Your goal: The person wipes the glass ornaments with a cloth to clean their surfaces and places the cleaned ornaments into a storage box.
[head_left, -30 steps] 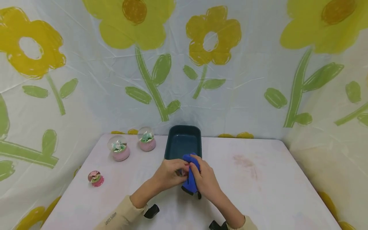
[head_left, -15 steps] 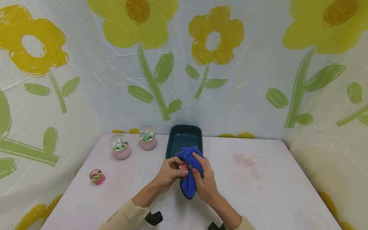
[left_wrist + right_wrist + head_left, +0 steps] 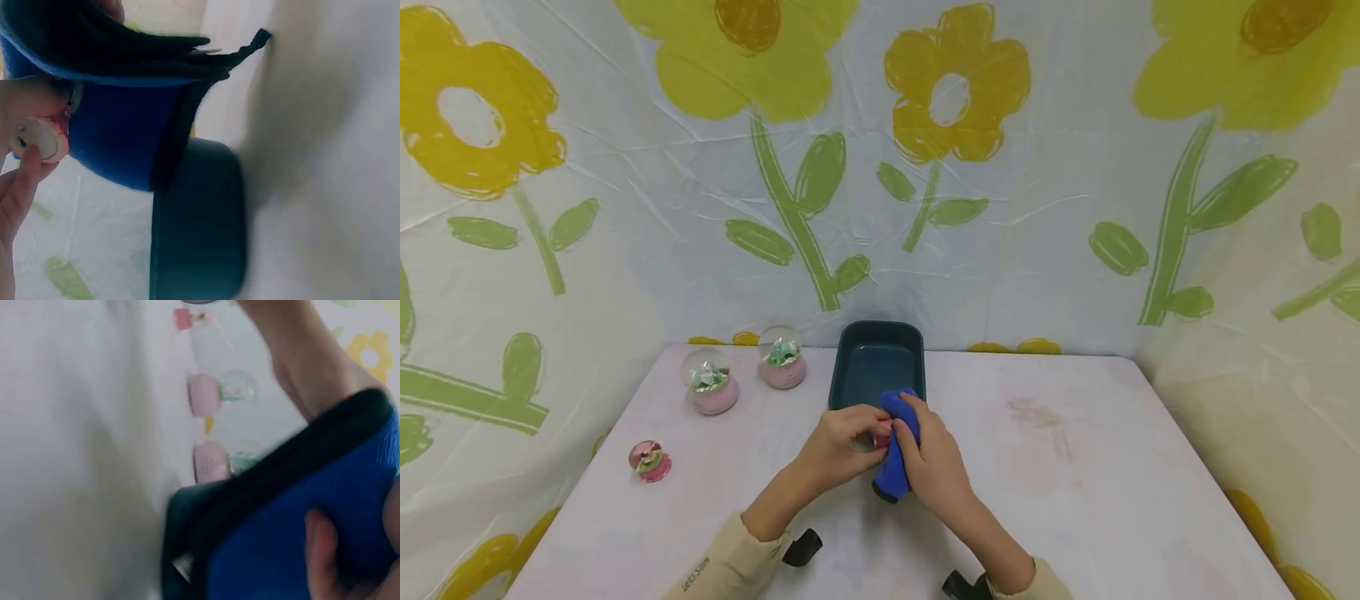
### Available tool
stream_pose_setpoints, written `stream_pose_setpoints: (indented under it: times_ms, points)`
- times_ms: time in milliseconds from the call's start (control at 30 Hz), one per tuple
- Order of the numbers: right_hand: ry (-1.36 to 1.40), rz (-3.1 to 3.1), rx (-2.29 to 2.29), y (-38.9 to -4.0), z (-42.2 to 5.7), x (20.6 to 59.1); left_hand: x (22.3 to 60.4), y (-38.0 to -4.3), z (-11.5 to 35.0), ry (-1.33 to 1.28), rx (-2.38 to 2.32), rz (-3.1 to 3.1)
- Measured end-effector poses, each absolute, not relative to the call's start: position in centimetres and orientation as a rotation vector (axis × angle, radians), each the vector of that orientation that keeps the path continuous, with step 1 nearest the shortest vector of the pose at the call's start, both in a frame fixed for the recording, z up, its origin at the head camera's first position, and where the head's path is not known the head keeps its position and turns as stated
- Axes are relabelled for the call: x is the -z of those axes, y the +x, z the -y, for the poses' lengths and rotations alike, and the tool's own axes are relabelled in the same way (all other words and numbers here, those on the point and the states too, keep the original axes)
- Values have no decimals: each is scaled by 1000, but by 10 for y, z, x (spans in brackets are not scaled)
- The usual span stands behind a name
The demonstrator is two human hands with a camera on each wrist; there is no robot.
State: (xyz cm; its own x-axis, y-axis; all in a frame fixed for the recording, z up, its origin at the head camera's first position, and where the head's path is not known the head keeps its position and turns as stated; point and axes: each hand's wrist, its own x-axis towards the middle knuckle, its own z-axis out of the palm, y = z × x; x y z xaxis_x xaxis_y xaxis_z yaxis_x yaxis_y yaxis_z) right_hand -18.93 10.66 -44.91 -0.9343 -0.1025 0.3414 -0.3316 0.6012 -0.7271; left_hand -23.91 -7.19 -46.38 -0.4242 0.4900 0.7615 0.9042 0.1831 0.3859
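Above the table, my left hand [image 3: 838,446] pinches a small pink snow globe [image 3: 882,432] between thumb and fingers. Its round pale underside [image 3: 40,139] faces the left wrist camera, and one fingertip lies on it. My right hand [image 3: 936,457] grips a blue cloth [image 3: 892,477] with a dark edge, folded over and pressed against the globe's other end. The cloth hides most of the globe's dome. Both hands meet just in front of a dark teal tray [image 3: 880,367], and the cloth overlaps its near edge in the head view.
Two larger snow globes with pink bases, a front one [image 3: 711,385] and a rear one [image 3: 782,360], stand at the back left. A smaller pink snow globe [image 3: 650,461] sits nearer on the left. A flowered sheet [image 3: 1015,275] hangs behind the white table [image 3: 1060,500].
Half a second ago the cloth was bunched wider and more of the pink base showed. Now it is folded narrower round the globe, and the left fingers have turned over the base.
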Motion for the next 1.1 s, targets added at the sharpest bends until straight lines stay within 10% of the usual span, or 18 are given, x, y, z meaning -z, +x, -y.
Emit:
stream_pose_setpoints:
  times_ms: [700,1100]
  points:
    - [309,2276,-1397,-191,-119,456,470,-240,70,-582,2495,2091]
    - [327,2313,-1570,-186,-123,463,477,-232,80,-471,2328,2082]
